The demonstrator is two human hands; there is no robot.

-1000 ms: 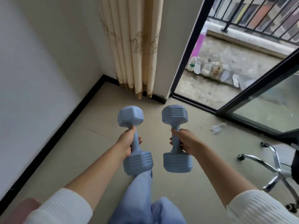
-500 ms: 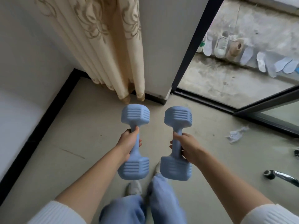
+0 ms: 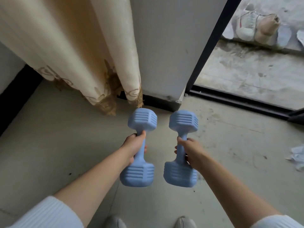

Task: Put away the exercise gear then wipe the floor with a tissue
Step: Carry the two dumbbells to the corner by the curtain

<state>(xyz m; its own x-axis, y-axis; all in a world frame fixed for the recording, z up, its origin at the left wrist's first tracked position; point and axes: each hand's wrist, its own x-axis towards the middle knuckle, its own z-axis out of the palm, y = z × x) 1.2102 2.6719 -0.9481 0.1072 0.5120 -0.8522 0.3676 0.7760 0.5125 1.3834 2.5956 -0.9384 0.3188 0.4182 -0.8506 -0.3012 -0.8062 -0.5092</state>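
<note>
left hand (image 3: 134, 148): clenched on handle of left dumbbell (image 3: 139, 147), held clear of the floor (image 3: 57, 145).
right hand (image 3: 191, 151): clenched on handle of right dumbbell (image 3: 181, 148), also airborne.
position: both held near the curtain (image 3: 74, 46) hem and wall corner (image 3: 162, 46).
tissue (image 3: 297, 157): crumpled on floor, far right, not yet picked up.
step: gear judged about to be set down by the corner.
risk: curtain hem could be pinned under a head; toes could be hit if grip is released early.
</note>
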